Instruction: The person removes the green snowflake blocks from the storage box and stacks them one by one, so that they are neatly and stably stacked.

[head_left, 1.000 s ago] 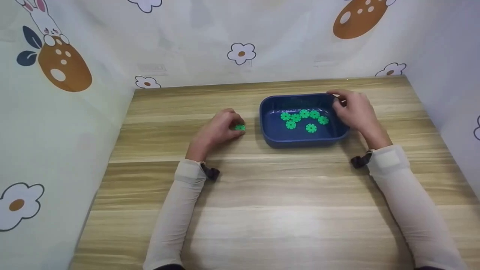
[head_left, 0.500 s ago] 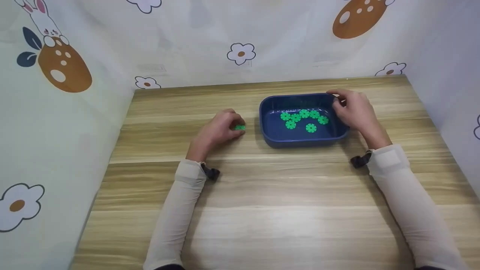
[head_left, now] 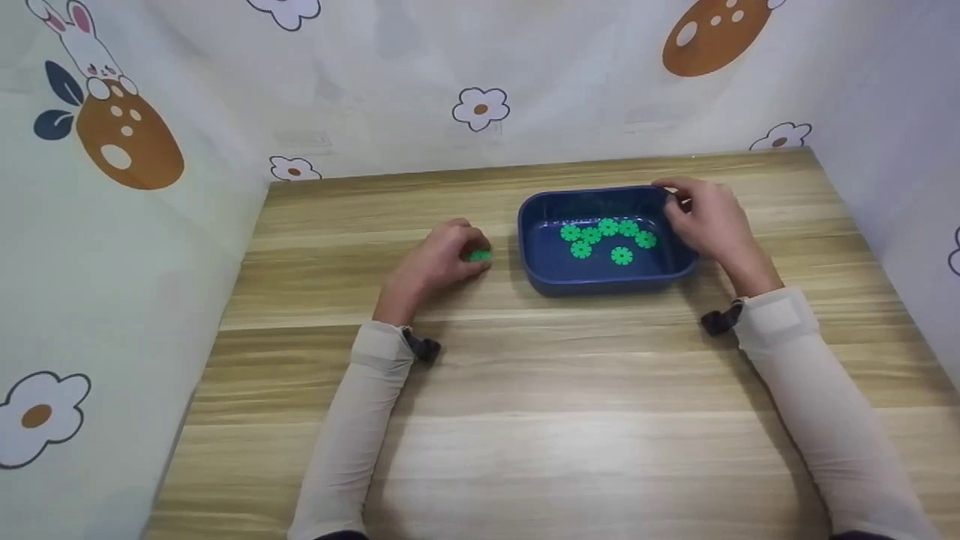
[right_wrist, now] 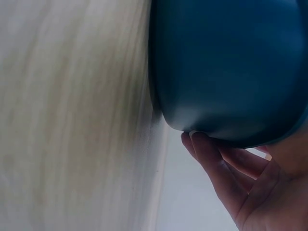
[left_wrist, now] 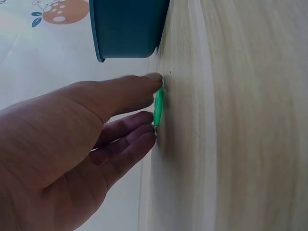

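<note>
My left hand (head_left: 442, 259) is low over the table, left of a blue box. Between its thumb and fingertips it pinches a green snowflake disc (left_wrist: 159, 107), which lies nearly flat at the tabletop; the fingers cover part of it in the head view. The blue box (head_left: 607, 286) is rectangular and open-topped. Several more green snowflake discs (head_left: 622, 256) lie spread on its floor, the back ones close together. At the box's right end my right hand (head_left: 709, 221) grips the far corner. In the right wrist view, fingertips (right_wrist: 204, 144) press the outer wall.
The wood-grain table (head_left: 525, 420) runs up to a patterned wall cloth (head_left: 390, 90) at the back. Similar cloth stands along the left side, and a pale wall (head_left: 892, 135) rises on the right. A strip of table separates the left hand from the box.
The view has shifted very slightly. Both hands, the disc in the left hand and the box stay where they were.
</note>
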A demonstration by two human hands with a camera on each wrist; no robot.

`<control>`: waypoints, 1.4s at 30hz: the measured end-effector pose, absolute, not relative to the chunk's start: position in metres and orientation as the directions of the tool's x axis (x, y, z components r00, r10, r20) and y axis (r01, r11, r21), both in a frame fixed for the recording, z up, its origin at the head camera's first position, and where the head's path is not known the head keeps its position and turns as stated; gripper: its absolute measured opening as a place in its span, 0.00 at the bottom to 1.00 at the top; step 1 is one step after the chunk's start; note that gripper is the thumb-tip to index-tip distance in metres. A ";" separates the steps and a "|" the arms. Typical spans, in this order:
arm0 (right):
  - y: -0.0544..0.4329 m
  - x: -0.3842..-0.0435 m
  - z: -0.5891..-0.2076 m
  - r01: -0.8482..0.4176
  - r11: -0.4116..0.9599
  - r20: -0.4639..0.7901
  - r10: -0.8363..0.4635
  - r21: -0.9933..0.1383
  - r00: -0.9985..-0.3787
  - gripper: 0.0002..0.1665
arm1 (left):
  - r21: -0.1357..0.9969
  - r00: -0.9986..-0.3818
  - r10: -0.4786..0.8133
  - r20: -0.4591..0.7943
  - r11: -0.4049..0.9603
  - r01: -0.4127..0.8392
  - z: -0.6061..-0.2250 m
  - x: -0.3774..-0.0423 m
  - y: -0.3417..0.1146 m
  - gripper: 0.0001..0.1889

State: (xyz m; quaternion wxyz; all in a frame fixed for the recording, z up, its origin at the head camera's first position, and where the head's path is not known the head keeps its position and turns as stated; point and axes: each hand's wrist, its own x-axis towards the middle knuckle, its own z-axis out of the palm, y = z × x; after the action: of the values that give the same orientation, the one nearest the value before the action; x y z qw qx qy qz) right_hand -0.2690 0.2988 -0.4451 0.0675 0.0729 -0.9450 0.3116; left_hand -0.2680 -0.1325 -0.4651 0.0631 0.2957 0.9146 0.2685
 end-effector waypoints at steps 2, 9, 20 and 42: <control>0.299 -0.270 -0.445 -0.184 0.802 0.182 -0.095 -0.568 -0.979 0.26 | 0.528 -0.812 0.581 0.054 0.674 0.517 -0.465 -0.268 -0.132 0.12; 0.300 -0.272 -0.443 -0.175 0.802 0.164 -0.097 -0.572 -0.982 0.26 | 0.525 -0.809 0.583 0.074 0.667 0.528 -0.466 -0.268 -0.131 0.12; 0.301 -0.271 -0.441 -0.169 0.797 0.155 -0.096 -0.580 -0.983 0.26 | 0.550 -0.847 0.482 0.224 0.655 0.518 -0.452 -0.261 -0.111 0.15; 0.302 -0.271 -0.447 -0.173 0.790 0.174 -0.084 -0.589 -0.981 0.25 | 0.628 -0.732 0.661 0.161 0.504 0.593 -0.432 -0.267 -0.014 0.20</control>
State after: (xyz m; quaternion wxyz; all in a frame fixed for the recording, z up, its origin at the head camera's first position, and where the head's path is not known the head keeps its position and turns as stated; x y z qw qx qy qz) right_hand -0.2706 0.3020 -0.4468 0.0694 0.0681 -0.9434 0.3171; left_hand -0.2666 -0.0136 -0.4316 0.0499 0.3623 0.8658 0.3415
